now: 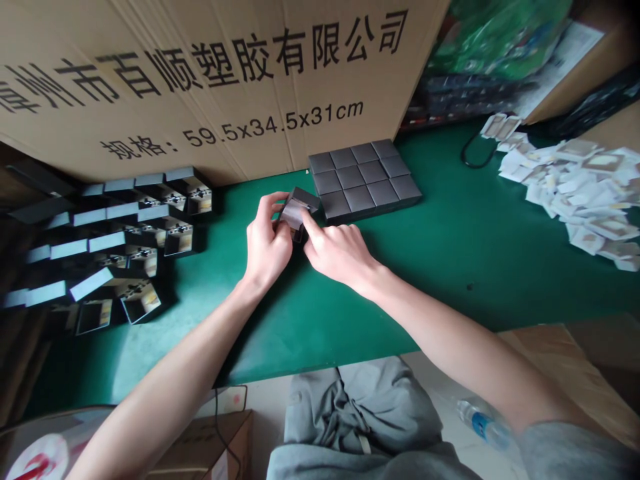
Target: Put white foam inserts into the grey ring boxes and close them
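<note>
Between my hands, above the green table [380,287], is a small dark hinged box [295,215] with its lid raised. My left hand [267,243] grips the box from its left side, thumb in front and fingers behind. My right hand [343,253] reaches in from the right with its index finger extended onto the inside of the box; the other fingers are curled under. Just behind and to the right lies a block of closed dark boxes [365,177], set in tight rows. What lies at the bottom of the held box is mostly hidden by my fingers.
Rows of opened dark boxes [143,300] stand at the left. A heap of small white pieces [575,187] covers the table's right end, near a black cord loop [467,150]. A large printed carton [220,87] walls off the back. A plastic bottle [483,423] lies below the table.
</note>
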`<state>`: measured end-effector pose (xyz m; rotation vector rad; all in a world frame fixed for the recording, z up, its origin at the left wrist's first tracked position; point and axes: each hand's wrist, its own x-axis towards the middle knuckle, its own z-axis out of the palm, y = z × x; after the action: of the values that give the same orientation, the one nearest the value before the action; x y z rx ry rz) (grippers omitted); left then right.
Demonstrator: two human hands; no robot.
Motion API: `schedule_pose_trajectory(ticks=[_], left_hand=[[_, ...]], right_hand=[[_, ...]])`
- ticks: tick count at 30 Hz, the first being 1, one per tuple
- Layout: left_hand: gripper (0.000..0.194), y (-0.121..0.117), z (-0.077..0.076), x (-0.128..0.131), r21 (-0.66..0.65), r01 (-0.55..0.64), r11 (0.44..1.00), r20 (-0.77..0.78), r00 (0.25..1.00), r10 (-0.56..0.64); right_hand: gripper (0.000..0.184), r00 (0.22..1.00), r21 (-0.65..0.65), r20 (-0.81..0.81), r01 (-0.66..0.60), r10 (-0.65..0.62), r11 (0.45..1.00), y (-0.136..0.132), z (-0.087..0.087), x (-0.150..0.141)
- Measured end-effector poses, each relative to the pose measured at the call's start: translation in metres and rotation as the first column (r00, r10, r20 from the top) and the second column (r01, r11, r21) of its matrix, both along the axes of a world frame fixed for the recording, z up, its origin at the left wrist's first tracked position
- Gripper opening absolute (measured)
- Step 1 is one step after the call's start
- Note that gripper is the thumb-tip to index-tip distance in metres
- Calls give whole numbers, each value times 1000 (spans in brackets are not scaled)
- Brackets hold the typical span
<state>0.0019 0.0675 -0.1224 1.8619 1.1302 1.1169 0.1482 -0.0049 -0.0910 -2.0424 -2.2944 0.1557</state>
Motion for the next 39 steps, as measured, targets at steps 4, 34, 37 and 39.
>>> schedule_pose_trajectory(ticks=[4, 34, 37, 39], left_hand=[[51, 1, -1, -1, 13, 17, 1000, -10, 1000, -17], [45, 30, 5, -11, -272, 11, 962, 284, 956, 69], [46, 35, 7, -12, -312, 44, 949, 311, 949, 58], [45, 36, 7, -12, -326, 60, 944, 296, 954, 41]], right_hand=[[66, 1000, -14, -25, 15, -15, 1000, 0, 1, 1], [38, 921, 432, -337, -33, 195, 901, -1, -32, 3], [42, 910, 498, -371, 24, 188, 867, 0, -23, 16], [44, 910, 554, -396, 132, 120, 822, -2, -13, 31]])
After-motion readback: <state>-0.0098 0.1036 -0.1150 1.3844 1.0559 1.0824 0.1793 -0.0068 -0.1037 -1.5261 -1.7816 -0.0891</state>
